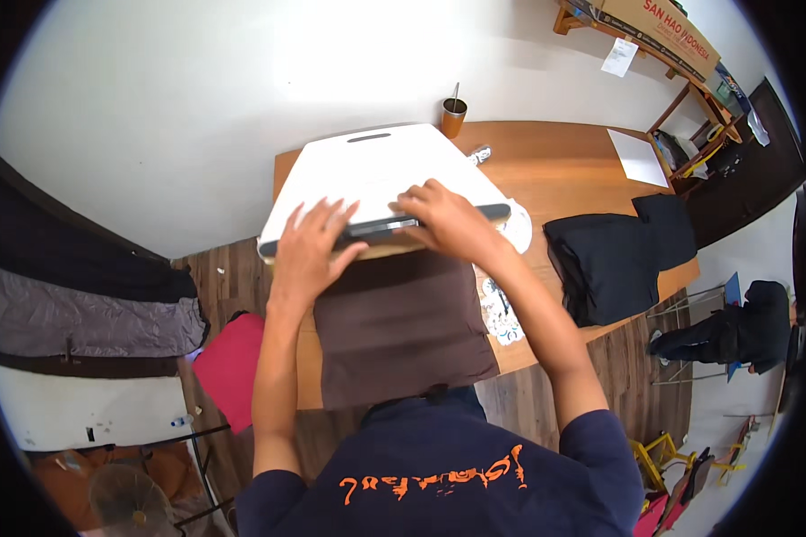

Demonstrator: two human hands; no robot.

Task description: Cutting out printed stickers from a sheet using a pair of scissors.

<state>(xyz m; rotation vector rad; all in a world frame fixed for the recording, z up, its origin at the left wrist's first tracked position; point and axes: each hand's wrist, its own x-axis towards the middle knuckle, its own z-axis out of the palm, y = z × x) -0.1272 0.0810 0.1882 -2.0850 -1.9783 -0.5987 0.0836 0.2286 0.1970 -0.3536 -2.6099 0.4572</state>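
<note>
A big white ironing press [390, 166] with a dark front edge stands on the wooden table in front of me. My left hand [312, 243] rests on the left part of that edge, fingers spread over the white top and thumb apart below. Curled round the dark handle [381, 230] at the middle is my right hand [439, 217]. Dark brown cloth [403, 327] lies flat from under the press toward my body, over the table's near edge. Whether the press is fully closed on the cloth is hidden.
Folded black clothes [604, 264] lie on the table [537, 157] to the right. A cup [454, 116] stands behind the press, and a patterned cloth [499, 313] is beside the brown one. Red fabric [233, 367] hangs at the left. Another person [734, 327] is at far right.
</note>
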